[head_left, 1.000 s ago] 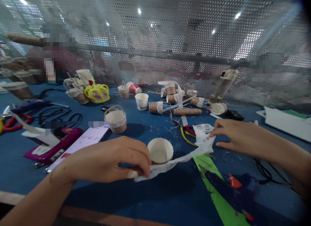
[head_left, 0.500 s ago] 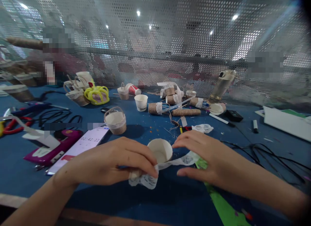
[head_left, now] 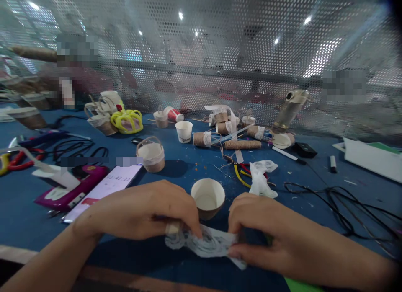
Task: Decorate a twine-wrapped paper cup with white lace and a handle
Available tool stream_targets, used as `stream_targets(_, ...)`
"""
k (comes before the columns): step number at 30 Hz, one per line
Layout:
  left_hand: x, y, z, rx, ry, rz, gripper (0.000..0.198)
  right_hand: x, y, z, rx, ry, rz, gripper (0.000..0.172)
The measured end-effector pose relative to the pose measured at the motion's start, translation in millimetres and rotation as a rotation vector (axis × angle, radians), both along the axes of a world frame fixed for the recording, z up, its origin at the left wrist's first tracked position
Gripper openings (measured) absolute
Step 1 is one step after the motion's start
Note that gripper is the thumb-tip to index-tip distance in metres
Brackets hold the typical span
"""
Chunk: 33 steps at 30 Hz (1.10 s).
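A blue tabletop [head_left: 179,170] runs back to a perforated screen [head_left: 220,40]. Low at the front, the left hand [head_left: 153,208] arches palm-down, fingers bent and closed on a white lace strip [head_left: 210,244]. The right hand [head_left: 266,229] comes in from the right, thumb below curled fingers, pinching the strip's other end. The lace spans both hands, nearer the front than the paper cup [head_left: 207,195] (upright, mouth open).

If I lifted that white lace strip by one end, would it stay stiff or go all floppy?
The lace strip would probably flop, because it bunches and bends between the left hand and the right hand. It's likely light, since it looks thin and partly see-through. It may crumple easily too: its edge looks wavy.
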<state>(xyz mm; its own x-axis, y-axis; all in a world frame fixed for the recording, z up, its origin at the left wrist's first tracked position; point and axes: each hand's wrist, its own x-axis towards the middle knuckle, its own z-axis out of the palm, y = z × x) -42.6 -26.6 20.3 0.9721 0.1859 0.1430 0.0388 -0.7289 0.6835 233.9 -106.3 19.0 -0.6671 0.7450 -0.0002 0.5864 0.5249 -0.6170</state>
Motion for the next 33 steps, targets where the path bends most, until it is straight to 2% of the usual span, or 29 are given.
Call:
stream_targets(6,-8,4,0.5,0.09,0.103,0.188,0.02,4,8,-11.2,0.06,-0.166,-0.092,0.012)
stream_targets(12,-9,9,0.3,0.086,0.156,0.23,0.024,3,11,-18.2,0.132,-0.253,-0.131,0.051)
stream_targets(14,-9,10,0.3,0.082,0.178,0.24,0.026,2,12,-19.6,0.165,-0.306,-0.103,0.055)
stream_targets(24,-7,15,-4.6,0.175,0.222,0.294,0.03,3,16,-23.6,0.319,-0.328,-0.024,0.036)
stream_targets(29,-5,19,-9.2,0.267,0.211,0.317,0.024,2,18,-20.2,0.274,-0.317,-0.033,0.027)
stream_targets(33,-1,19,-10.0,0.263,0.157,0.309,0.021,4,20,-14.5,0.176,-0.259,-0.056,0.025)
